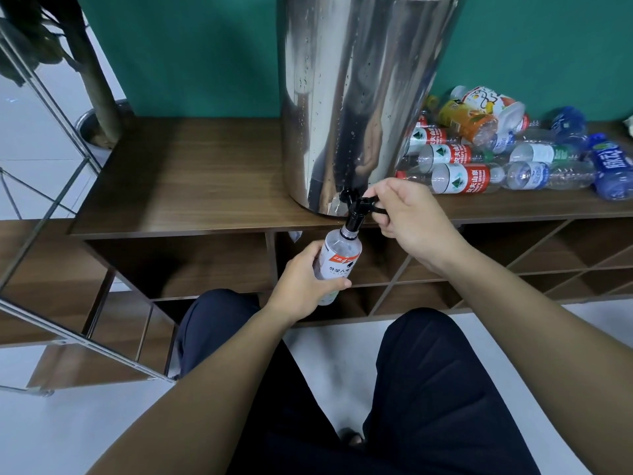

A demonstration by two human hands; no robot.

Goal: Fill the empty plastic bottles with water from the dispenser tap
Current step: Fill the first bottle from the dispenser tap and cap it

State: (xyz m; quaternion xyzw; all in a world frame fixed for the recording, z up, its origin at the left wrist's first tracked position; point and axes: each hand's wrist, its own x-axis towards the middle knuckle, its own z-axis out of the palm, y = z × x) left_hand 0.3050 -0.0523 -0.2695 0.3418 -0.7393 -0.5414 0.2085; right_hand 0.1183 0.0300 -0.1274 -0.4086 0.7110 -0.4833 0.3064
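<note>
A tall stainless-steel dispenser (359, 97) stands on the wooden shelf top (191, 180). Its black tap (354, 214) juts over the front edge. My left hand (301, 286) is wrapped around a clear plastic bottle (339, 255) with a white and orange label, held upright with its mouth right under the tap spout. My right hand (407, 217) pinches the tap's black lever from the right. The water level inside the bottle is hard to make out.
A pile of empty plastic bottles (507, 156) lies on the shelf top to the right of the dispenser. Open wooden compartments (445, 269) sit below. A metal frame (51, 207) and a potted plant trunk (99, 97) are at left. My knees are below.
</note>
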